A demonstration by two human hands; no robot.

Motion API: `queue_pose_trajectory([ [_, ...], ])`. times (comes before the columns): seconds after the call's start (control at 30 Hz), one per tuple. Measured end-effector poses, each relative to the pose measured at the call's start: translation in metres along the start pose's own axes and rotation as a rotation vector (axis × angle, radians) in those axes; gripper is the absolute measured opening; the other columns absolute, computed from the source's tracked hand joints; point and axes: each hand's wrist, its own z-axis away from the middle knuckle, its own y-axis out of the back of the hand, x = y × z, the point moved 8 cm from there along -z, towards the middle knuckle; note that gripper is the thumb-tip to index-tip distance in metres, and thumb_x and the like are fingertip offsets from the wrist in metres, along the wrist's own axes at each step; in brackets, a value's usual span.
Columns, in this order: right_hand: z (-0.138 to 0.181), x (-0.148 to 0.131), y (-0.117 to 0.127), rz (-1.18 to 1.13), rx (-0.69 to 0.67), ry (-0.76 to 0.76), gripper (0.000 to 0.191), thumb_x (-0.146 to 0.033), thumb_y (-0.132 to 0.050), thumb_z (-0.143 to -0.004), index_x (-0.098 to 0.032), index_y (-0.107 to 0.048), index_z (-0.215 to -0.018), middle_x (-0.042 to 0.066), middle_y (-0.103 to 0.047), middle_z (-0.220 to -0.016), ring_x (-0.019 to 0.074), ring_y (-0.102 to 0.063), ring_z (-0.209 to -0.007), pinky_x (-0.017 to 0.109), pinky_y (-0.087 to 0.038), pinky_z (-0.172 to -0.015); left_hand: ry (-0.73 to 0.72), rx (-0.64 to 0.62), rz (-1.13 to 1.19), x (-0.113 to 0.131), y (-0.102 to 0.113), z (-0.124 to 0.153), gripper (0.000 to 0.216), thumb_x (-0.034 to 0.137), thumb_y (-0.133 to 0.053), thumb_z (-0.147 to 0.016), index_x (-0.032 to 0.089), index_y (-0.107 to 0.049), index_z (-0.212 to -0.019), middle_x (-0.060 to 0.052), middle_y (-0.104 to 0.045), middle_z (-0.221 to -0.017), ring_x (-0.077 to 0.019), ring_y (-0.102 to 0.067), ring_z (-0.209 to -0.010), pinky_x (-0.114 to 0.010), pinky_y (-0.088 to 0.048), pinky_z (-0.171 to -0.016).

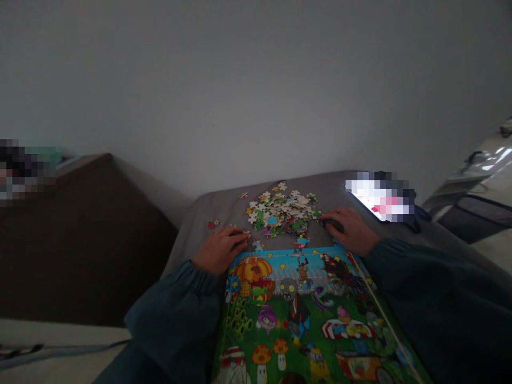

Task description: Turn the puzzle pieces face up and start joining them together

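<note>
left hand [219,249] and right hand [355,229] flanking a heap of small multicoloured jigsaw pieces [285,209], fingers [239,247] curling, pinching impossible to tell, flat green-and-blue cartoon-printed board [298,314] lying nearer

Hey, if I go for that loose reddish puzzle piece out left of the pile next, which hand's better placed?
Probably your left hand: it is close beside the reddish piece, while your right hand is on the far side of the pile.
</note>
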Motion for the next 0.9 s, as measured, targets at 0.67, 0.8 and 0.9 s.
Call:
queue_pose_trajectory([
  [0.67, 0.000, -0.002, 0.000, 0.006, -0.021, -0.015, 0.031, -0.026, -0.046, -0.087, -0.019, -0.066, -0.109, 0.011, -0.064, -0.110, 0.0285, -0.052, -0.105, 0.047, -0.040, -0.094, 0.036, 0.091, 0.033, -0.002, -0.003, -0.004, 0.026, 0.034, -0.050, -0.093, 0.022, -0.068, -0.107, -0.007, -0.065, -0.107, -0.0231, -0.061, -0.098, -0.038, -0.047, -0.090],
  [0.8, 0.000, -0.003, 0.000, 0.006, -0.032, -0.010, 0.031, -0.026, -0.046, -0.087, -0.020, -0.066, -0.110, 0.011, -0.063, -0.111, 0.0283, -0.052, -0.107, 0.047, -0.040, -0.095, 0.032, 0.122, 0.060, 0.000, -0.003, -0.006, 0.022, 0.036, -0.054, -0.090, 0.021, -0.066, -0.100, -0.006, -0.065, -0.107, -0.0233, -0.061, -0.099, -0.038, -0.047, -0.089],
  [0.9, 0.000, -0.003, 0.000, -0.001, -0.034, -0.009, 0.031, -0.026, -0.046, -0.087, -0.020, -0.066, -0.110, 0.011, -0.063, -0.111, 0.0283, -0.052, -0.107, 0.047, -0.040, -0.094, 0.038, 0.136, 0.079, -0.002, -0.002, -0.007, 0.022, 0.037, -0.054, -0.089, 0.021, -0.064, -0.101, -0.006, -0.066, -0.105, -0.0227, -0.061, -0.097, -0.037, -0.049, -0.087],
])
